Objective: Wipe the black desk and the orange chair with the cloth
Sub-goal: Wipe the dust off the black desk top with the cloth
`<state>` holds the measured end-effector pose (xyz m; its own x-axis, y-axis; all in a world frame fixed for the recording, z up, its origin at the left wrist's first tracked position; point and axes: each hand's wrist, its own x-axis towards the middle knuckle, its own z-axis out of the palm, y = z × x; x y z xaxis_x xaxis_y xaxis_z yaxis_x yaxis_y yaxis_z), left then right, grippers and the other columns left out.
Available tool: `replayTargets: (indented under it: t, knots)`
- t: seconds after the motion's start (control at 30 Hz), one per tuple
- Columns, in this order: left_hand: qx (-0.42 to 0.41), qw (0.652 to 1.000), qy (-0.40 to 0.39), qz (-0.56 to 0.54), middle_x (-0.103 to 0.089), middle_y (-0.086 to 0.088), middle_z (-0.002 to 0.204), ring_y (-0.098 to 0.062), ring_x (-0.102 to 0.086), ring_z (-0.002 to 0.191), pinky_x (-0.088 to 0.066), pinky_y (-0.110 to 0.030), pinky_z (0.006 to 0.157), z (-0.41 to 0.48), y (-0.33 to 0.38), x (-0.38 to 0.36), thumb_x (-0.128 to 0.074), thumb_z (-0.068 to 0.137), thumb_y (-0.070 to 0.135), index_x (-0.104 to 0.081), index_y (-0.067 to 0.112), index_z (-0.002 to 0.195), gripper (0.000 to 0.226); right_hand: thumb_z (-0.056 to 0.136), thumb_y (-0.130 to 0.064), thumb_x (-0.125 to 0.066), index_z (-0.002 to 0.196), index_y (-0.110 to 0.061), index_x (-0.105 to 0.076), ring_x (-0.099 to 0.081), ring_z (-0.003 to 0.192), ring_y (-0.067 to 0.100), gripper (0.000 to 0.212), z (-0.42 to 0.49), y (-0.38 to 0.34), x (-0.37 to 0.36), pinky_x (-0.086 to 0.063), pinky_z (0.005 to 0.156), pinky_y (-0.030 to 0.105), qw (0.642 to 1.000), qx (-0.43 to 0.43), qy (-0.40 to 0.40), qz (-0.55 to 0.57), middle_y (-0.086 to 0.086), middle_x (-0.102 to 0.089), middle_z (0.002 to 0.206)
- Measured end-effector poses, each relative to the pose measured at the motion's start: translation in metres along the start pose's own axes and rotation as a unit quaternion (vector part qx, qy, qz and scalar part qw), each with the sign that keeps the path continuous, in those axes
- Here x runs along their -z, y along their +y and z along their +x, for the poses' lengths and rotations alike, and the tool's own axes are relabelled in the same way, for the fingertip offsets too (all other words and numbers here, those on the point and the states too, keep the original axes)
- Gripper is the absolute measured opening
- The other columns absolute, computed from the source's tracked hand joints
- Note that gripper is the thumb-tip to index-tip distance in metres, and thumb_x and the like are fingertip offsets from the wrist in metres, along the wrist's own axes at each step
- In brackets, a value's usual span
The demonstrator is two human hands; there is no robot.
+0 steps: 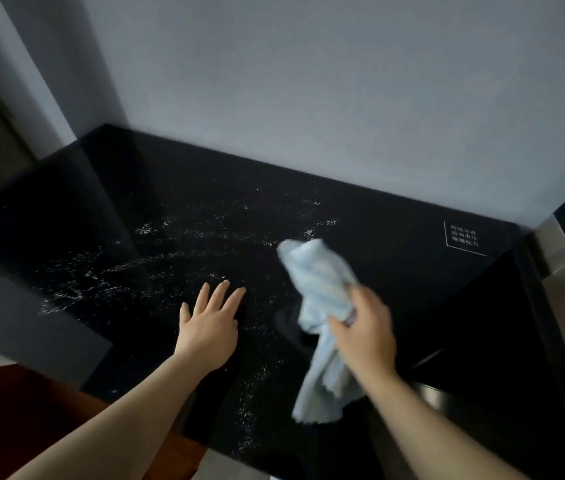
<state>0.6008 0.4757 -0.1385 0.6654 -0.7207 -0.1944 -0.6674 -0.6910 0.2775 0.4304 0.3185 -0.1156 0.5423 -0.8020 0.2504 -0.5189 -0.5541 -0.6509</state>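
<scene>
The black worktop [395, 271] runs from the near edge to a grey wall [309, 98] on the far side. Its glossy surface is scattered with white specks [156, 230], thickest across the left and middle and trailing toward the near edge.

The left hand [210, 327] lies palm down on the worktop near the middle. Its fingers [220, 294] are straight and spread, pointing toward the far side, and they hold nothing.

The right hand [366, 330] is just to the right of it and is blurred. Its fingers are curled around a light blue cloth [319, 289], which is bunched in the grip. One end of the cloth sticks out toward the far side, over the worktop and close to the edge of the speckled patch. The other end hangs loosely below the hand toward the near edge. The blur hides whether the far end of the cloth touches the surface or is just above it.

A white printed square with small characters [463, 237] sits on the far right corner of the worktop, well apart from both hands. The characters are too small to read.

Part of the orange chair [31, 420] shows at the near left, below the worktop's edge and under the left forearm. It is in shadow, and neither hand touches it.
</scene>
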Motion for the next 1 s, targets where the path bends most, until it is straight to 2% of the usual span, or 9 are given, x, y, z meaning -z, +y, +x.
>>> replayTargets:
  t: [0.07,0.17,0.3,0.43,0.53,0.67,0.73,0.83,1.0]
  knots:
    - [0.015,0.999,-0.030,-0.011,0.010,0.006,0.158,-0.027,0.015,0.144,-0.002,-0.053,0.115,0.013,0.003,0.003,-0.039,0.096,0.028,-0.002,0.038,0.148,0.064,0.071,-0.010,-0.071,0.117,-0.008,-0.060,-0.055,0.099,0.042,0.047,0.033,0.033,0.025,-0.046,0.078,0.043,0.994,-0.057,0.060,-0.073,0.019,-0.058,0.116]
    - [0.075,0.994,-0.057,-0.059,0.011,0.003,0.158,-0.032,0.013,0.144,-0.005,-0.052,0.116,0.030,0.005,0.008,-0.048,0.093,0.035,-0.003,0.038,0.148,0.071,0.085,-0.026,-0.062,0.138,-0.021,-0.040,-0.042,0.113,0.043,0.057,0.057,0.068,0.039,-0.042,0.077,0.041,0.959,-0.180,-0.010,-0.219,0.014,-0.038,0.141]
    - [0.142,0.985,-0.065,-0.072,0.006,0.000,0.158,-0.038,0.010,0.143,-0.001,-0.054,0.114,0.045,0.012,0.005,-0.051,0.086,0.058,-0.001,0.037,0.148,0.082,0.085,-0.033,-0.059,0.134,-0.030,-0.041,-0.041,0.112,0.033,0.052,0.041,0.042,0.004,-0.036,0.070,0.031,0.961,-0.083,-0.077,-0.251,0.004,-0.036,0.142]
    - [0.178,0.983,-0.021,-0.044,0.004,0.002,0.159,-0.038,0.009,0.143,-0.001,-0.056,0.113,0.049,0.024,-0.006,-0.043,0.083,0.067,0.006,0.040,0.147,0.085,0.078,-0.027,-0.064,0.124,-0.029,-0.050,-0.049,0.111,0.026,0.049,0.029,0.010,-0.022,-0.044,0.077,0.031,0.987,0.028,-0.148,-0.058,-0.006,-0.050,0.129]
    - [0.195,0.979,-0.009,-0.055,0.006,0.003,0.158,-0.037,0.006,0.143,-0.004,-0.057,0.113,0.053,0.024,-0.005,-0.043,0.084,0.067,0.008,0.041,0.146,0.084,0.076,-0.018,-0.067,0.137,-0.031,-0.040,-0.052,0.113,0.032,0.068,0.065,0.025,0.000,-0.045,0.089,0.038,0.998,-0.026,-0.051,0.026,0.004,-0.054,0.128]
    - [0.208,0.975,-0.049,-0.060,0.015,0.005,0.157,-0.041,0.007,0.141,-0.007,-0.064,0.110,0.061,0.029,0.003,-0.053,0.081,0.064,0.008,0.049,0.143,0.089,0.083,-0.051,-0.052,0.139,-0.046,-0.024,-0.037,0.124,0.033,0.063,0.128,0.061,0.035,-0.035,0.098,0.052,0.926,-0.117,-0.170,-0.316,0.000,-0.039,0.140]
    - [0.215,0.972,-0.046,-0.081,0.019,0.006,0.156,-0.039,0.013,0.141,-0.009,-0.069,0.105,0.068,0.034,0.007,-0.060,0.078,0.061,0.012,0.054,0.140,0.095,0.079,-0.059,-0.050,0.134,-0.040,-0.036,-0.016,0.137,0.033,0.060,0.140,0.057,0.023,-0.021,0.105,0.060,0.902,-0.051,-0.198,-0.379,-0.001,-0.021,0.151]
    - [0.237,0.964,-0.055,-0.102,0.024,0.008,0.154,-0.037,0.020,0.140,-0.010,-0.074,0.101,0.077,0.039,0.012,-0.067,0.072,0.060,0.015,0.058,0.137,0.104,0.079,-0.068,-0.047,0.137,-0.034,-0.034,-0.001,0.142,0.033,0.069,0.132,0.040,-0.013,-0.018,0.105,0.061,0.922,-0.020,-0.237,-0.305,-0.004,0.000,0.157]
    - [0.271,0.949,-0.103,-0.128,0.018,0.006,0.155,-0.041,0.022,0.138,-0.009,-0.074,0.103,0.098,0.041,0.018,-0.068,0.065,0.066,0.003,0.055,0.141,0.105,0.076,-0.037,-0.061,0.105,-0.027,-0.065,-0.046,0.120,0.034,0.031,0.091,0.030,-0.032,-0.044,0.085,0.046,0.948,0.168,-0.182,-0.201,-0.004,-0.045,0.143]
